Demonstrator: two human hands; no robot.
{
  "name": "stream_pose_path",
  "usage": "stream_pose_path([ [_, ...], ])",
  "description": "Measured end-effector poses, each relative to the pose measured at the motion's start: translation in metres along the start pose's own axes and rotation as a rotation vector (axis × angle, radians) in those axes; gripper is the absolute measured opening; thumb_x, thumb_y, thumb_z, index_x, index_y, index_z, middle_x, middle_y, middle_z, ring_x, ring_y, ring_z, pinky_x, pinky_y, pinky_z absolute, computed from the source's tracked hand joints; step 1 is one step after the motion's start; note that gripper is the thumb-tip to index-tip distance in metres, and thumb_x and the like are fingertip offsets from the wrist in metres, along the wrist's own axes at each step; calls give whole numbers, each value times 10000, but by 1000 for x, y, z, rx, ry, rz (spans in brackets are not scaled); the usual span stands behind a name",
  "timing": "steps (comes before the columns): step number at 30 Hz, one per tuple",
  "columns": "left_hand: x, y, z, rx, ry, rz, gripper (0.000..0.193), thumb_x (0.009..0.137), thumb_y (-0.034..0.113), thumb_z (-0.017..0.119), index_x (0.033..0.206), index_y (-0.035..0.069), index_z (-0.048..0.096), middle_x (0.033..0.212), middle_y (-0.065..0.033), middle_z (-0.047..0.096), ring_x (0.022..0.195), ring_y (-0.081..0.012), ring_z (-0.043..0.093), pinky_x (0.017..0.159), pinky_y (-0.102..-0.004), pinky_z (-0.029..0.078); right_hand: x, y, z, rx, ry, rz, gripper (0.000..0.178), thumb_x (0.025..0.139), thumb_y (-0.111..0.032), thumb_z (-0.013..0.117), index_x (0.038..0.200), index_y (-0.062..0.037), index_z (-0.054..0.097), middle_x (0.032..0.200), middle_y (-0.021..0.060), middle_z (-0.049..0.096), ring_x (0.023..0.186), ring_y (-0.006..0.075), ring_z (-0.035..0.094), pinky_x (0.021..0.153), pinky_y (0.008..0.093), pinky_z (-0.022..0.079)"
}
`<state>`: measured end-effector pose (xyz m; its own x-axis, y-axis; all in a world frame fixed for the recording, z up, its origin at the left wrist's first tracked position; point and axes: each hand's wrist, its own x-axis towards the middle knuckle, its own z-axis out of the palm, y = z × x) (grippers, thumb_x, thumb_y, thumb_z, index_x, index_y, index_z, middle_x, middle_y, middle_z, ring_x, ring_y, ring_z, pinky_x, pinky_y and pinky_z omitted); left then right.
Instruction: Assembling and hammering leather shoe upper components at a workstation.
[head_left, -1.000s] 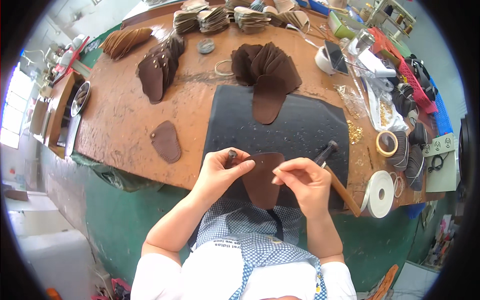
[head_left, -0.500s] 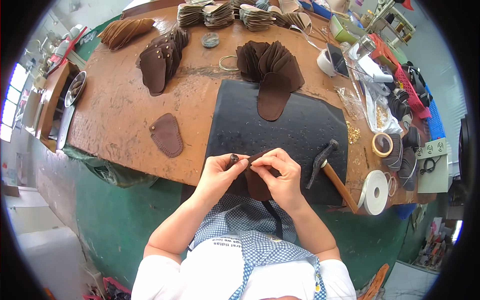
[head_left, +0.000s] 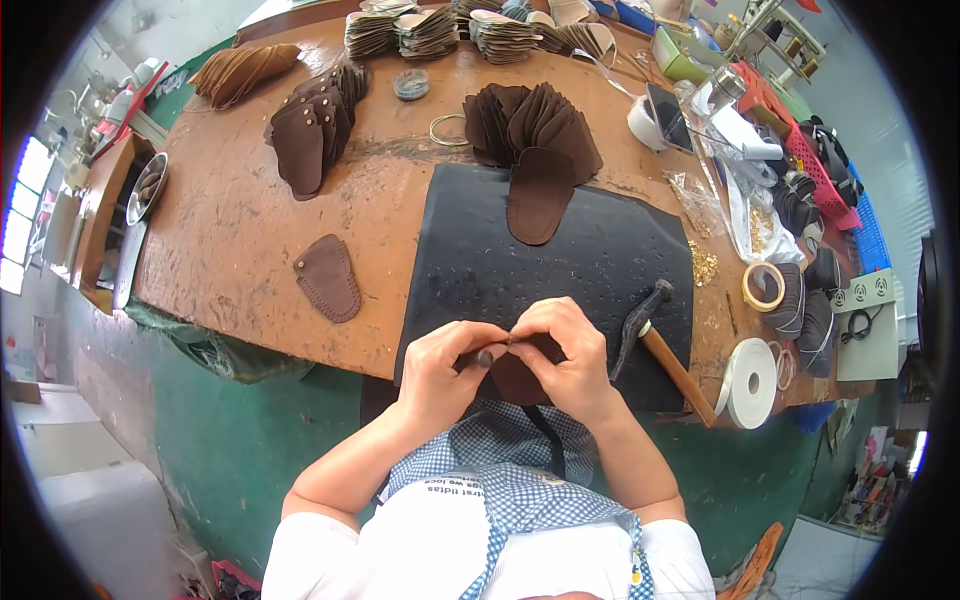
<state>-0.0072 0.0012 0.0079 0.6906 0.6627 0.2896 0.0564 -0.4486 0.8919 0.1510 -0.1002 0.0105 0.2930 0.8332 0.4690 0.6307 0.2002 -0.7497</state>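
Both my hands meet at the near edge of a black mat point(head_left: 545, 262). My left hand point(head_left: 442, 368) is closed, its thumb and forefinger pinching the edge of a dark brown leather piece point(head_left: 517, 382). A short dark rod-shaped tool point(head_left: 486, 358) is also tucked in that hand, its round end showing. Opposite it, my right hand point(head_left: 570, 362) pinches the same edge. Something tiny and brass-coloured shows between the fingertips, too small to make out fully. To the right, a hammer point(head_left: 668, 362) with a wooden handle lies on the mat.
Stacked brown leather pieces point(head_left: 530, 125) touch the mat's far edge. Studded pieces point(head_left: 300, 150) and one stitched piece point(head_left: 328, 280) lie left. Small brass fittings point(head_left: 703, 264), a tape roll point(head_left: 764, 287) and a white roll point(head_left: 752, 384) sit right.
My fingertips have come together at the leather's edge, and my left hand has turned slightly with the rod. The view has shifted a little. The hammer stays put.
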Motion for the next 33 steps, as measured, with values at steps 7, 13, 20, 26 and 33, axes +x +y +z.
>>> stream_pose_path([
  [7,-8,-3,0,-95,-41,159,248,754,-111,763,956,25,720,854,-86,736,677,-154,660,597,-253,530,-8,0,-6,-279,97,-513,173,759,-49,742,903,-19,651,949,85,664,885,249,657,791,395,562],
  [13,-8,-5,0,-187,-48,317,227,765,-88,778,954,26,723,1016,-110,773,622,-100,610,540,-215,497,-21,-5,-4,-398,157,-613,136,779,-69,726,891,-40,654,972,69,684,906,217,662,816,367,572],
  [20,-2,2,-3,-149,-23,407,219,744,-61,779,928,27,698,973,-141,775,573,-108,585,513,-223,478,-23,-17,-17,-446,114,-638,199,797,-71,770,966,-56,665,1015,46,686,963,196,655,868,377,579],
  [26,-6,4,-11,37,-31,626,301,687,-32,762,985,-4,729,1054,-158,759,541,-106,563,490,-205,472,-25,-22,-18,-449,125,-659,196,792,-49,775,949,-51,657,1021,56,694,963,201,659,859,376,582],
  [33,-3,9,-13,20,-71,589,308,688,-31,766,992,-6,724,1083,-151,755,544,-111,571,496,-210,487,-25,-24,-19,-426,123,-656,207,785,-29,773,947,-39,644,1013,76,693,940,212,663,829,375,590],
])
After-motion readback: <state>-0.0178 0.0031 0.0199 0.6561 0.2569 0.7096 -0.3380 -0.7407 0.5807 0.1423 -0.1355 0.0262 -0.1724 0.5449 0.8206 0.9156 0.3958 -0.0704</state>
